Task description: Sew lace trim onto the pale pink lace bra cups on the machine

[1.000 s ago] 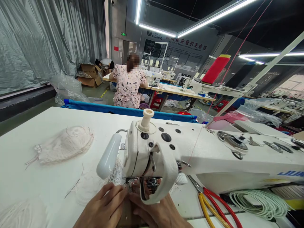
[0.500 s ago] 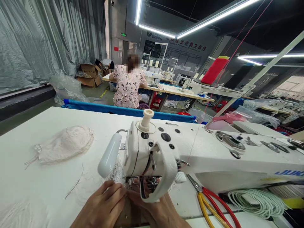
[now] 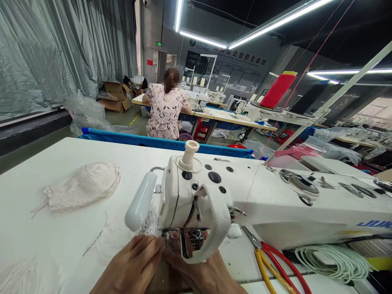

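White lace fabric (image 3: 151,218) lies under the head of the white sewing machine (image 3: 190,192), most of it hidden. My left hand (image 3: 134,259) is closed at the needle area, its bent fingers pressed together on the lace's near edge. Just right of it, my right hand (image 3: 202,269) reaches under the machine head, partly covered by the curved white lever. Its fingertips are close to the presser foot and seem to pinch the same lace, though the machine blocks a full view. Pink thread runs down the machine to the needle area.
A white lace cup piece (image 3: 85,185) rests on the table at left, with more lace (image 3: 27,275) at the near corner. Red-and-yellow-handled scissors (image 3: 269,259) and a coil of pale green cord (image 3: 332,261) lie right. A person (image 3: 167,108) sits at another table ahead.
My hands stay almost in place at the needle area, with only a tiny shift of the left fingers. The view has moved very slightly.
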